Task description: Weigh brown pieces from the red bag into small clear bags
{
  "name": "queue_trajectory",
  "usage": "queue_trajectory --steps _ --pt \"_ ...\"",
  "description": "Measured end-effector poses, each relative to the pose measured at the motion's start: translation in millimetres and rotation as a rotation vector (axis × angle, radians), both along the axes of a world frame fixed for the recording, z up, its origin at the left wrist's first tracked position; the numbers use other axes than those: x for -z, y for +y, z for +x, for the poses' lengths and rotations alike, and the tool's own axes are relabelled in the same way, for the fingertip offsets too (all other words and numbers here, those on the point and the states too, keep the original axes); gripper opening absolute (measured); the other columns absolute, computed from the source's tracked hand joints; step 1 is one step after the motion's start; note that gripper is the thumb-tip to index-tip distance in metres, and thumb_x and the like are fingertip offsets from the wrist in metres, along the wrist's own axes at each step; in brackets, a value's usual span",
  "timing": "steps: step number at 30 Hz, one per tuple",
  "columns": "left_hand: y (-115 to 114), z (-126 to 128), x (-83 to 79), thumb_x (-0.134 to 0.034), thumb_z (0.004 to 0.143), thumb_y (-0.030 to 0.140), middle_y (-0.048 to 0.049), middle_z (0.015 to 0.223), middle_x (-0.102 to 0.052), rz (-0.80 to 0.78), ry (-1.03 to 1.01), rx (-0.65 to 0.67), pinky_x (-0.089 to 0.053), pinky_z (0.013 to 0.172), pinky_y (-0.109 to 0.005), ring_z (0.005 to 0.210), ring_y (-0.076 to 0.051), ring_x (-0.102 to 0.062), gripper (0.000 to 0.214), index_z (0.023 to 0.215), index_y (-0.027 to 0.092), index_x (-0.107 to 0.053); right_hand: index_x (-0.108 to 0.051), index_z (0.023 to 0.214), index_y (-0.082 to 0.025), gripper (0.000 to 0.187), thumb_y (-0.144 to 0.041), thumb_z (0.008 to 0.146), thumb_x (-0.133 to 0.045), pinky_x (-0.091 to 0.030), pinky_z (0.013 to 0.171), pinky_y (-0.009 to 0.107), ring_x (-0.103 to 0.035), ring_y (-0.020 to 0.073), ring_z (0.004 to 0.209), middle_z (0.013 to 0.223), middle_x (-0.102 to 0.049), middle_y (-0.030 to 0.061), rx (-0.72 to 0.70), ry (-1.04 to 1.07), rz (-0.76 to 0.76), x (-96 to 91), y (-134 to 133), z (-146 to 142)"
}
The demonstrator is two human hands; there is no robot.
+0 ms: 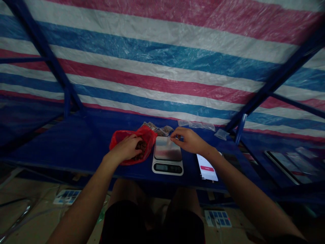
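Note:
My left hand [129, 146] reaches into a red plastic bag [118, 137], its thumb and fingers apart at a heap of small brown pieces [141, 146]. The pieces are too dim to name. Over the far right part of a kitchen scale [167, 154], my right hand [186, 138] pinches a small clear plastic bag [168, 141]. The scale has a shiny plate, and its lit display seems to read 0.0. Just behind the scale lie filled clear packets [166, 130] with brownish contents.
A lit phone [208, 169] lies under my right forearm. Flat clear bags [195, 124] rest along the back of the blue table [63, 152]. Blue metal posts [57, 71] and a striped sheet [152, 74] stand behind. Power strips [217, 218] lie on the floor.

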State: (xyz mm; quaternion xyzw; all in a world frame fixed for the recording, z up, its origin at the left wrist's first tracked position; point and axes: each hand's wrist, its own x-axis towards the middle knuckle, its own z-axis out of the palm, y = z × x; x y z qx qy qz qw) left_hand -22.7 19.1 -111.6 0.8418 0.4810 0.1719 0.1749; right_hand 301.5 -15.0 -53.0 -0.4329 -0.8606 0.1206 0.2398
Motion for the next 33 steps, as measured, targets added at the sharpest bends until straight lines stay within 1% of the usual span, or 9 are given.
queue_trajectory --steps 3,6,8,12,15,21,25,29,33 --pt "8.1 2.8 -2.6 -0.074 0.082 0.023 -0.0154 0.125 -0.076 -0.044 0.078 0.061 -0.053 0.101 -0.044 0.117 -0.033 -0.071 0.035 0.116 0.02 -0.076 -0.075 0.097 -0.021 0.016 -0.03 0.099 -0.062 -0.05 0.081 0.033 -0.066 0.0197 0.086 0.094 -0.074 0.0056 0.032 0.112 -0.015 2.3 -9.6 0.1" --pt "10.9 3.6 -8.6 -0.067 0.086 0.021 -0.013 0.11 -0.08 -0.068 0.099 0.058 -0.054 0.087 -0.038 0.1 -0.03 -0.075 0.02 0.103 0.021 -0.078 -0.075 0.095 -0.022 0.017 -0.032 0.099 -0.062 -0.05 0.079 0.032 -0.066 0.019 0.084 0.093 -0.075 0.0048 0.072 0.219 -0.038 8.1 -21.1 -1.6" --pt "11.5 2.6 -12.1 -0.064 0.087 0.02 -0.0108 0.103 -0.081 -0.066 0.1 0.052 -0.053 0.082 -0.036 0.094 -0.029 -0.076 0.017 0.096 0.022 -0.079 -0.075 0.094 -0.022 0.017 -0.032 0.099 -0.062 -0.049 0.077 0.032 -0.066 0.0186 0.082 0.093 -0.075 0.0043 0.107 0.267 -0.055 13.3 -27.6 -2.7" --pt "14.2 -3.2 -17.6 -0.064 0.085 0.023 -0.0083 0.095 -0.082 -0.059 0.055 0.061 -0.053 0.081 -0.035 0.087 -0.027 -0.076 0.018 0.089 0.024 -0.081 -0.075 0.092 -0.022 0.018 -0.034 0.099 -0.063 -0.047 0.071 0.032 -0.064 0.0186 0.078 0.091 -0.076 0.0041 0.18 0.344 -0.079 24.1 -36.5 -1.4" --pt "18.3 -8.6 -21.7 -0.063 0.085 0.025 -0.008 0.098 -0.083 -0.047 0.018 0.08 -0.054 0.084 -0.035 0.089 -0.027 -0.076 0.02 0.091 0.025 -0.083 -0.075 0.091 -0.022 0.021 -0.039 0.098 -0.064 -0.046 0.068 0.032 -0.064 0.0191 0.075 0.087 -0.075 0.0037 0.264 0.413 -0.076 31.1 -43.0 1.6" --pt "18.1 -7.6 -33.0 -0.061 0.084 0.024 -0.0066 0.098 -0.083 -0.076 0.083 0.102 -0.054 0.083 -0.035 0.089 -0.027 -0.076 0.023 0.091 0.026 -0.083 -0.074 0.086 -0.023 0.028 -0.047 0.097 -0.064 -0.049 0.068 0.034 -0.063 0.0207 0.074 0.081 -0.073 0.0038 0.356 0.517 -0.073 44.6 -58.4 -0.3" --pt "6.0 7.5 -56.9 -0.061 0.089 0.025 -0.0058 0.102 -0.082 -0.024 0.012 0.124 -0.054 0.086 -0.035 0.094 -0.026 -0.075 0.022 0.095 0.026 -0.082 -0.073 0.086 -0.023 0.028 -0.046 0.097 -0.063 -0.05 0.071 0.035 -0.064 0.022 0.077 0.084 -0.073 0.0047 0.379 0.549 -0.083 54.5 -62.8 -2.3" --pt "-0.8 36.7 -83.0 -0.061 0.093 0.022 -0.005 0.104 -0.081 0.038 -0.037 0.275 -0.053 0.091 -0.036 0.098 -0.024 -0.074 0.021 0.097 0.024 -0.081 -0.072 0.086 -0.022 0.028 -0.048 0.096 -0.064 -0.05 0.073 0.035 -0.065 0.0221 0.077 0.085 -0.074 0.0042 0.434 0.63 -0.111 61.3 -61.3 -3.5" --pt "6.0 74.2 -92.8 -0.061 0.095 0.019 -0.0062 0.108 -0.08 0.059 -0.11 0.397 -0.053 0.092 -0.035 0.101 -0.023 -0.073 0.022 0.104 0.022 -0.081 -0.071 0.086 -0.023 0.028 -0.048 0.096 -0.064 -0.05 0.072 0.035 -0.064 0.0217 0.076 0.085 -0.074 0.0038 0.449 0.684 -0.127 65.3 -60.0 -6.8"
